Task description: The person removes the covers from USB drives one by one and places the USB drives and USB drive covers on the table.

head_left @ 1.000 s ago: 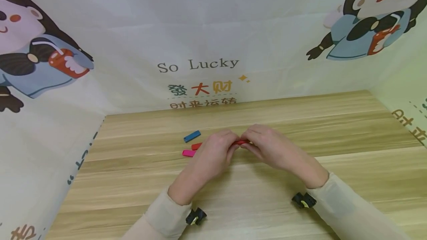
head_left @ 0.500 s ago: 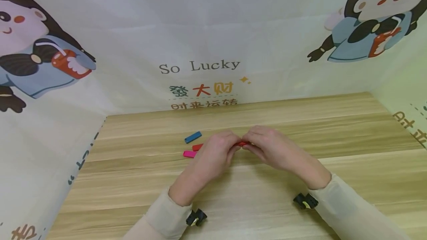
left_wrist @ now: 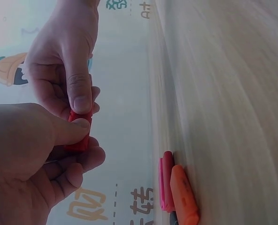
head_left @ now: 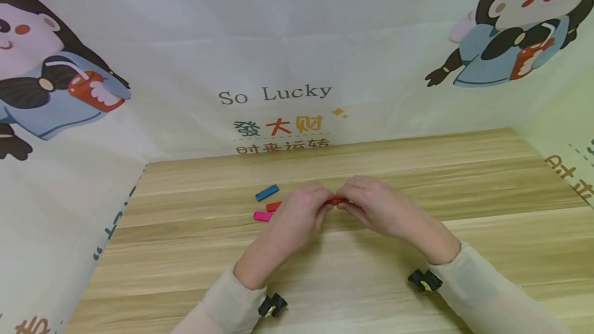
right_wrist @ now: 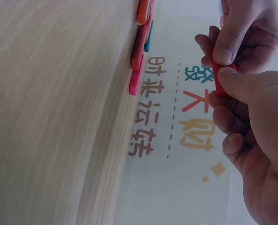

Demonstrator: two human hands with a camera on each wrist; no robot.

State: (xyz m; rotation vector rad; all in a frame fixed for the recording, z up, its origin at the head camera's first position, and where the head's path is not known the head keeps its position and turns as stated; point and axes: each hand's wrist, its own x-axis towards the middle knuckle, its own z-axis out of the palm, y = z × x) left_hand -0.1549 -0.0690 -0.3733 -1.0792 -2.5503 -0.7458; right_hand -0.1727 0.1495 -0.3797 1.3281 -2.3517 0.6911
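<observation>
Both hands meet above the middle of the wooden table in the head view. My left hand [head_left: 299, 210] pinches a small red bar-shaped piece [head_left: 336, 201] between thumb and fingers. Opposite it, my right hand [head_left: 378, 205] pinches the other end of the same piece. In the left wrist view the thumb of my left hand [left_wrist: 24, 145] lies flat across the red piece [left_wrist: 76, 146], and the right thumb presses just above. Fingers cover most of the piece from the right wrist side, where a red strip [right_wrist: 219, 84] shows between the two thumbs.
Left of the hands lie a blue bar [head_left: 267, 193], a red one [head_left: 273, 206] and a pink one [head_left: 263, 216], the last two partly behind the left hand. The left wrist view adds an orange bar [left_wrist: 183, 194]. A printed cloth [head_left: 185, 66] rises behind the table [head_left: 185, 251].
Both hands keep their pinch on the red piece with hardly any movement. The whole head view shifts slightly.
</observation>
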